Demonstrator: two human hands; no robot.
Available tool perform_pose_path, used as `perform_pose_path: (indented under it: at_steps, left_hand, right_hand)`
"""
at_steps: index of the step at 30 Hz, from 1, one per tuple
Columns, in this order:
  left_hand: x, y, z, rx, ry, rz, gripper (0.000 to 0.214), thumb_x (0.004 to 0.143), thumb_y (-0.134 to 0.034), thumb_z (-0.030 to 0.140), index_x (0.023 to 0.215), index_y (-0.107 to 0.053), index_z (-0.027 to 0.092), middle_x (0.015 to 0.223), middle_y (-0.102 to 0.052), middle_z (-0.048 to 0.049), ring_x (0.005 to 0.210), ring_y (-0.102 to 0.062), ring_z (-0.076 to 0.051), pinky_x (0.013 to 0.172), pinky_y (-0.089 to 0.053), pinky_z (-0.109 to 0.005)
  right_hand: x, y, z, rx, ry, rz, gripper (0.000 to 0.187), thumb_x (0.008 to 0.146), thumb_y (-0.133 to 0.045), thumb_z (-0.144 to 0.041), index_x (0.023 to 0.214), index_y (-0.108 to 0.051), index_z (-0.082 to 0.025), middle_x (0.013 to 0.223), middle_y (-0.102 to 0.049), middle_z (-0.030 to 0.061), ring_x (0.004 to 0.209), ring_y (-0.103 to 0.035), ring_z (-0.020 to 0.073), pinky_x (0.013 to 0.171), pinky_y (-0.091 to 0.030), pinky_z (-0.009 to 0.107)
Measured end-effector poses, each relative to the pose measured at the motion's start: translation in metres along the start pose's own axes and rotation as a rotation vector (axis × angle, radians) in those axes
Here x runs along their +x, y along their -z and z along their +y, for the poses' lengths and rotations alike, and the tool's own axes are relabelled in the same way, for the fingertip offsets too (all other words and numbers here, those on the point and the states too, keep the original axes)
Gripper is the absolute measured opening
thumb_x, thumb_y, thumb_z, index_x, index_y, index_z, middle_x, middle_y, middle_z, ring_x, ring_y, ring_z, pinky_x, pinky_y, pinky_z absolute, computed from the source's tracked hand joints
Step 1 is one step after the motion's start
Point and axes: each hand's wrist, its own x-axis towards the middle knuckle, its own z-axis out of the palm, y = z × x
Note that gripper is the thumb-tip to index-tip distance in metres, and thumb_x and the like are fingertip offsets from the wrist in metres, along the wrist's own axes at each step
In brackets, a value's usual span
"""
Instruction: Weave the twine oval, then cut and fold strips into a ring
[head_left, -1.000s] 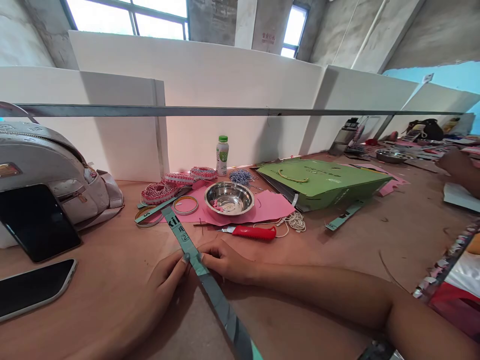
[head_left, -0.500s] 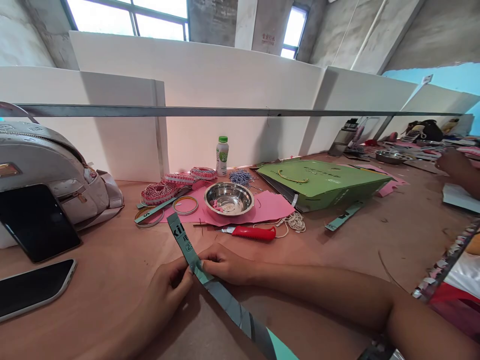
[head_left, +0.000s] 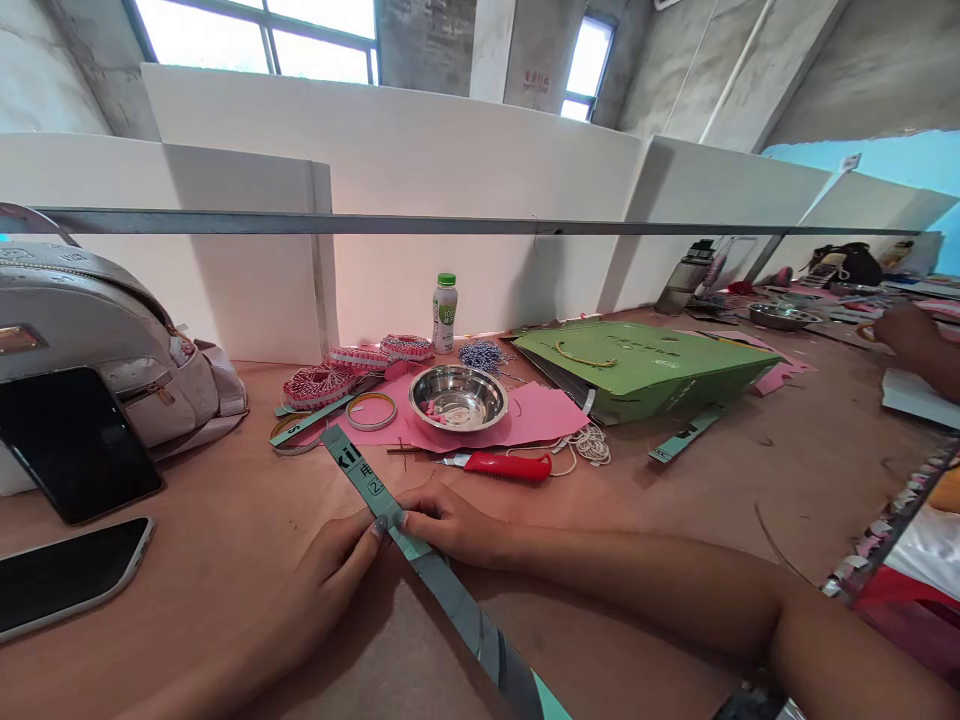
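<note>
Left hand [head_left: 330,565]: narrow pinch on teal printed strip [head_left: 367,485] | right hand [head_left: 450,525]: narrow pinch, same strip

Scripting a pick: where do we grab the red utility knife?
Take the red handle from above, fingers across its width, near side. It lies flat, metal end pointing left; the handle is the bulkiest part; white cord sits beyond its right end.

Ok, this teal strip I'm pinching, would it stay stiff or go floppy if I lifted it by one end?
The strip looks like thin glossy card, so it's probably light and bendy. Being long and narrow, it would likely droop beyond the right hand. Its shiny face might also slip a little if gripped lightly.
</note>
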Motion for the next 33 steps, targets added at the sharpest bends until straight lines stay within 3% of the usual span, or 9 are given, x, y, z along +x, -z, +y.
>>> perform_pose_path:
  at_steps: [4,12,20,25,27,30,33]
  left_hand:
    - [0.001,0.001,0.0,-0.022,0.014,-0.026,0.043,0.095,-0.041,0.048,0.08,-0.067,0.017,0.076,-0.068,-0.0042,0.075,-0.061,-0.022,0.07,-0.05,-0.029]
    - [0.0,-0.005,0.0,-0.007,0.046,-0.019,0.044,0.094,-0.039,0.049,0.066,-0.055,0.018,0.063,-0.053,-0.0004,0.062,-0.048,-0.016,0.059,-0.039,-0.025]
    - [-0.008,-0.012,-0.019,0.387,-0.049,0.131,0.041,0.094,-0.04,0.041,0.06,-0.049,0.019,0.058,-0.055,-0.0025,0.057,-0.049,-0.018,0.058,-0.032,-0.028]
    - [-0.004,-0.006,-0.009,0.106,0.034,0.003,0.049,0.099,-0.034,0.049,0.069,-0.058,0.018,0.065,-0.059,-0.0021,0.061,-0.053,-0.018,0.057,-0.04,-0.026]
    - [-0.005,-0.004,-0.009,0.025,0.051,-0.027,0.049,0.098,-0.036,0.051,0.077,-0.065,0.018,0.073,-0.066,-0.0034,0.071,-0.059,-0.021,0.065,-0.047,-0.028]
    - [-0.008,-0.005,-0.015,-0.002,0.106,0.052,0.046,0.096,-0.041,0.052,0.098,-0.073,0.02,0.097,-0.075,-0.0065,0.096,-0.066,-0.027,0.085,-0.051,-0.034]
    - [-0.008,-0.005,-0.015,-0.004,0.104,0.112,0.044,0.095,-0.044,0.051,0.107,-0.074,0.022,0.109,-0.076,-0.0072,0.103,-0.066,-0.029,0.091,-0.052,-0.036]
  right_hand:
    - [0.0,0.001,0.0,0.045,-0.003,-0.018,0.026,0.087,-0.05,-0.032,0.085,-0.068,-0.013,0.08,-0.062,0.0013,0.076,-0.053,0.0153,0.073,-0.043,0.027]
    - [0.0,0.001,0.0,0.018,-0.017,-0.047,0.034,0.09,-0.052,-0.044,0.076,-0.058,-0.014,0.07,-0.048,-0.0019,0.067,-0.041,0.0126,0.063,-0.035,0.025]
    - [-0.002,-0.008,-0.002,0.018,-0.045,-0.012,0.03,0.089,-0.053,-0.037,0.068,-0.05,-0.016,0.067,-0.04,-0.0034,0.065,-0.036,0.0111,0.058,-0.03,0.023]
    - [-0.001,-0.007,-0.003,0.018,0.018,0.026,0.034,0.093,-0.052,-0.039,0.071,-0.059,-0.015,0.072,-0.05,-0.0015,0.07,-0.045,0.0129,0.065,-0.038,0.024]
    - [0.0,-0.006,-0.003,0.017,0.062,0.038,0.034,0.095,-0.05,-0.038,0.074,-0.063,-0.015,0.076,-0.056,0.0,0.075,-0.05,0.0143,0.071,-0.041,0.026]
    - [0.001,-0.004,-0.004,0.016,0.094,0.041,0.03,0.096,-0.049,-0.036,0.084,-0.067,-0.015,0.084,-0.063,0.0019,0.081,-0.055,0.0159,0.077,-0.045,0.027]
    - [0.0,-0.003,-0.004,-0.004,0.063,0.07,0.028,0.096,-0.051,-0.036,0.091,-0.068,-0.014,0.088,-0.066,0.0036,0.083,-0.058,0.0171,0.078,-0.046,0.028]
